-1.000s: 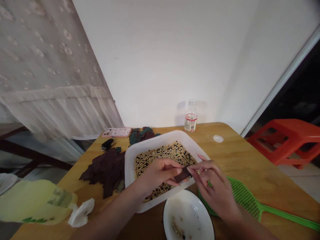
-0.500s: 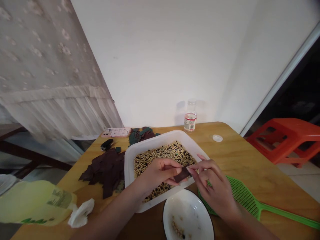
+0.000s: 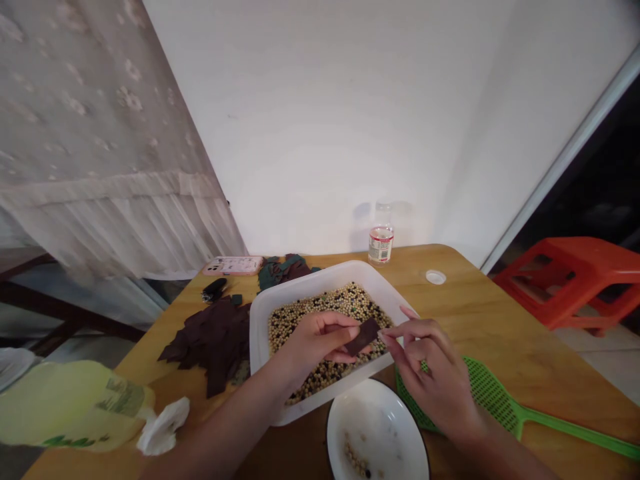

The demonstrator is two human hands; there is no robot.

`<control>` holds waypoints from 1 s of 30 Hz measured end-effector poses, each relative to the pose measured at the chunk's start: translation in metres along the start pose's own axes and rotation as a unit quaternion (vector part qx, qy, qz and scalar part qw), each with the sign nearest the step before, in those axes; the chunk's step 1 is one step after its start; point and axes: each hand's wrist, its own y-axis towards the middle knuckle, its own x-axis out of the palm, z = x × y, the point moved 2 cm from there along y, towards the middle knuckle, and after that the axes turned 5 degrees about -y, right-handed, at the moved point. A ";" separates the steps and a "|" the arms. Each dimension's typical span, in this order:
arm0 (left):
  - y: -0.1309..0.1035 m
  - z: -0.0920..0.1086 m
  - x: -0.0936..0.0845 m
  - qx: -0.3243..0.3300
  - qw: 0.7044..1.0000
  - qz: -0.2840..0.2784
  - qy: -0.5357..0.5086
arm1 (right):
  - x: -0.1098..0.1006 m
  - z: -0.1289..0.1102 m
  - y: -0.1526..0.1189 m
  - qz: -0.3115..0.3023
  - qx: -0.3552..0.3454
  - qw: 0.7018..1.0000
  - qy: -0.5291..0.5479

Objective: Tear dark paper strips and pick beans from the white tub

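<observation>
My left hand point(image 3: 320, 340) pinches a small dark brown strip point(image 3: 363, 337) above a white tray point(image 3: 265, 313). Pale and dark beads point(image 3: 300, 313) cover the tray's bottom. My right hand point(image 3: 425, 360) is at the strip's right end, thumb and forefinger pressed together; what they hold, if anything, is too small to make out. A white bowl point(image 3: 390, 427) with a few beads in it stands below the hands. Left of the tray lies a pile of dark brown strips point(image 3: 215, 340).
Behind the tray are green strips point(image 3: 283, 270), a phone point(image 3: 233, 265), a clear bottle point(image 3: 381, 243) and a white lid point(image 3: 435, 277). A green fly swatter point(image 3: 490, 393) lies right, partly under my right hand. A yellowish container point(image 3: 75, 407) and a crumpled tissue point(image 3: 164, 427) are at left.
My right hand has moved slightly right, away from the strip, and more of the strip shows. My left hand still holds it, slightly further left.
</observation>
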 end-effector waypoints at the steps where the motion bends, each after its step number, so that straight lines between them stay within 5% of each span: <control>1: 0.000 -0.001 0.000 -0.002 1.000 -0.007 0.003 | 0.000 0.001 0.000 0.000 0.001 1.000 -0.002; 30: -0.001 -0.004 -0.001 -0.008 0.999 -0.028 0.029 | 0.002 -0.001 0.001 -0.015 -0.004 1.000 -0.011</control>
